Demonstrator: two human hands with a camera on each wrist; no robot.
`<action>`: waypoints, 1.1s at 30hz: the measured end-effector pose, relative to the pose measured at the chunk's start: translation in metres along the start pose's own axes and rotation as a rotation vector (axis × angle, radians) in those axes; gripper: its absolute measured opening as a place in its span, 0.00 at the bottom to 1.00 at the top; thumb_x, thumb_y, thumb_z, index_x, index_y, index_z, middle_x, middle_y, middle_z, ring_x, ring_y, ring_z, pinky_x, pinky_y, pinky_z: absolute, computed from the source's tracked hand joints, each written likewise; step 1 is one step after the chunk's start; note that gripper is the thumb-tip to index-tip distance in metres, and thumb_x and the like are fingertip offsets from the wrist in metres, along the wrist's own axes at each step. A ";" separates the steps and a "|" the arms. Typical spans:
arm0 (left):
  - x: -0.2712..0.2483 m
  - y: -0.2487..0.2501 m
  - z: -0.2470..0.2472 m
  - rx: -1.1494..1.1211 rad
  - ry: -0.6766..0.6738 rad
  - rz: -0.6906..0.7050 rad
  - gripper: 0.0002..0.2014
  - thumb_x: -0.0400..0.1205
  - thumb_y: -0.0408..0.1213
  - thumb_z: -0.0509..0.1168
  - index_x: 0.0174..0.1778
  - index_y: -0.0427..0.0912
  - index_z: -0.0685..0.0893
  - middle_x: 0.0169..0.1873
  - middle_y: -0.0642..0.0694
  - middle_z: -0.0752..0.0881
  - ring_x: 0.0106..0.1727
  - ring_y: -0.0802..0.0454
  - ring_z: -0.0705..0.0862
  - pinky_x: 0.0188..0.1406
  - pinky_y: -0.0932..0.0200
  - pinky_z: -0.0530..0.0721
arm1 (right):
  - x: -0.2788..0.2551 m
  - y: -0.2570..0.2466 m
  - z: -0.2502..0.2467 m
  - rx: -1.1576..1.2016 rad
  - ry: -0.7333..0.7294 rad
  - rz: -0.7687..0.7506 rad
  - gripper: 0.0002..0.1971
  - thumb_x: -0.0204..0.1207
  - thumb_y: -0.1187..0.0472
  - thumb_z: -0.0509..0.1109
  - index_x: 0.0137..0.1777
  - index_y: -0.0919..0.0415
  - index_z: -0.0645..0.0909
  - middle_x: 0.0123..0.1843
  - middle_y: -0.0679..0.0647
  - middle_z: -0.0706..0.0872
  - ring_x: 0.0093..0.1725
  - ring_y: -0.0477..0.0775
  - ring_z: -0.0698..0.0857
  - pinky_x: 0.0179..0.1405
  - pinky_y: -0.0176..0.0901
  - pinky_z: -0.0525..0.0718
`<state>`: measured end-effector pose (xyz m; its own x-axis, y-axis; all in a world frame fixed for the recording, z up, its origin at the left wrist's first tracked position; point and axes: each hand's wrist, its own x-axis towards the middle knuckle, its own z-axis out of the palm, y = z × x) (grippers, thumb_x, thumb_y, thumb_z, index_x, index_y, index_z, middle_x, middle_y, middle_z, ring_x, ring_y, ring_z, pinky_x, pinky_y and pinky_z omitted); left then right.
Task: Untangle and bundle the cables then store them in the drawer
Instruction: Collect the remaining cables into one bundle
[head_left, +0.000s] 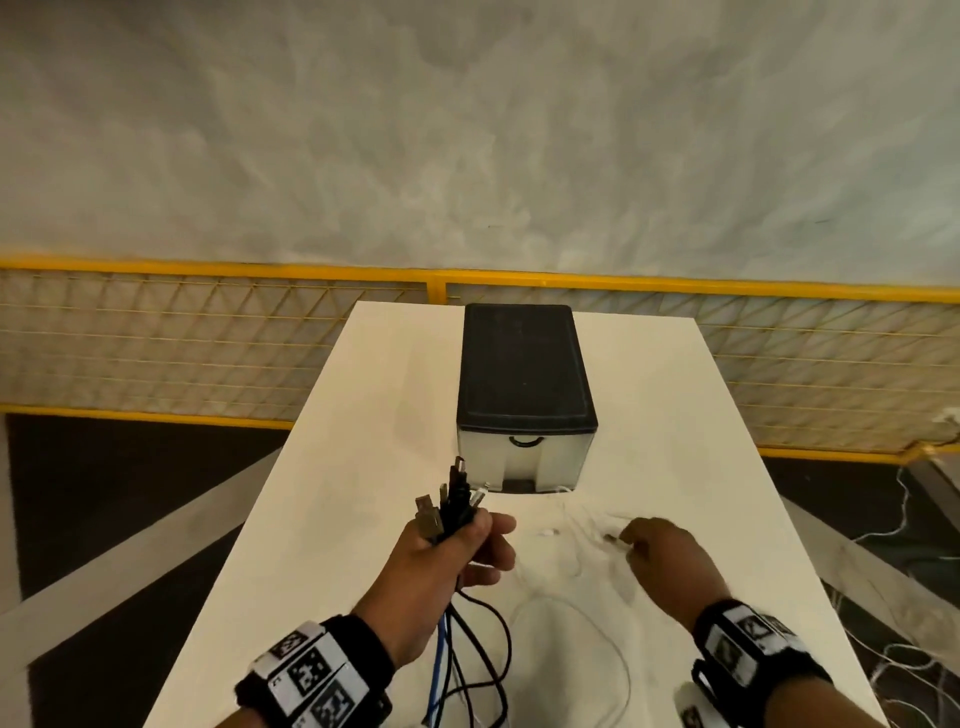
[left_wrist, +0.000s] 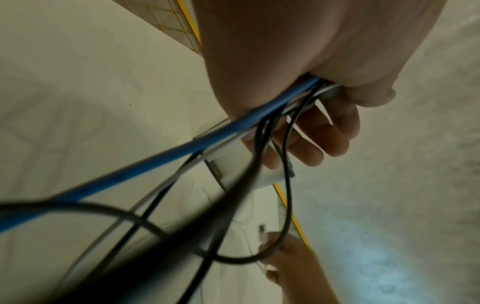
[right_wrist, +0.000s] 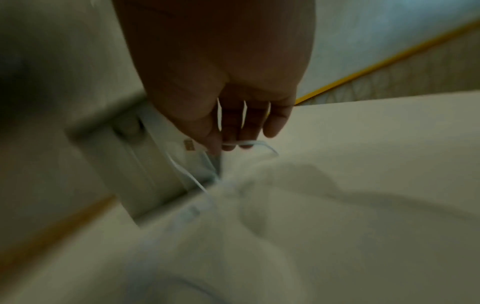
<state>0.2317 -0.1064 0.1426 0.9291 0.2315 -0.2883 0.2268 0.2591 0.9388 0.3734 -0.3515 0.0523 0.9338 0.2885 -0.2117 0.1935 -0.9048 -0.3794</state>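
Observation:
My left hand (head_left: 467, 535) is raised above the white table (head_left: 363, 415) and grips a bunch of cables (head_left: 449, 506), their plugs sticking up out of the fist. A blue cable (left_wrist: 182, 148) and several black ones (left_wrist: 287, 164) hang down from it toward me. My right hand (head_left: 631, 543) is low on the table and pinches the plug end of a thin white cable (right_wrist: 249, 143). More white cable (head_left: 571, 608) lies in loose loops between the hands. The drawer unit (head_left: 524, 405), black-topped with a pale front, stands just beyond, its drawer closed.
A yellow mesh fence (head_left: 208, 338) runs behind the table, with a grey wall above it. Dark floor with pale stripes (head_left: 130, 493) lies to the left. Loose white cords (head_left: 904, 519) trail on the floor off the table's right edge.

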 end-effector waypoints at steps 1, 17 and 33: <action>0.000 -0.001 0.004 -0.002 0.014 0.006 0.16 0.87 0.36 0.59 0.47 0.38 0.93 0.37 0.38 0.91 0.45 0.43 0.90 0.53 0.40 0.86 | -0.007 -0.008 -0.009 0.137 0.064 0.005 0.10 0.76 0.64 0.67 0.50 0.50 0.86 0.50 0.49 0.89 0.50 0.54 0.86 0.47 0.40 0.81; -0.027 0.035 0.071 -0.202 -0.079 0.063 0.22 0.78 0.50 0.67 0.61 0.39 0.87 0.61 0.30 0.87 0.67 0.33 0.84 0.66 0.36 0.83 | -0.118 -0.144 -0.096 1.178 0.308 -0.234 0.10 0.72 0.74 0.75 0.40 0.57 0.90 0.39 0.55 0.93 0.38 0.48 0.91 0.34 0.33 0.86; -0.034 0.043 0.057 -0.319 -0.128 0.102 0.15 0.75 0.47 0.65 0.41 0.37 0.84 0.32 0.40 0.89 0.35 0.42 0.91 0.50 0.44 0.87 | -0.129 -0.084 -0.080 1.126 -0.194 0.251 0.22 0.82 0.47 0.63 0.45 0.67 0.86 0.34 0.58 0.88 0.31 0.54 0.81 0.30 0.42 0.73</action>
<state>0.2261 -0.1564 0.2030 0.9760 0.1567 -0.1511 0.0473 0.5248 0.8499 0.2608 -0.3380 0.1831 0.8276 0.2721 -0.4909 -0.4565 -0.1826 -0.8708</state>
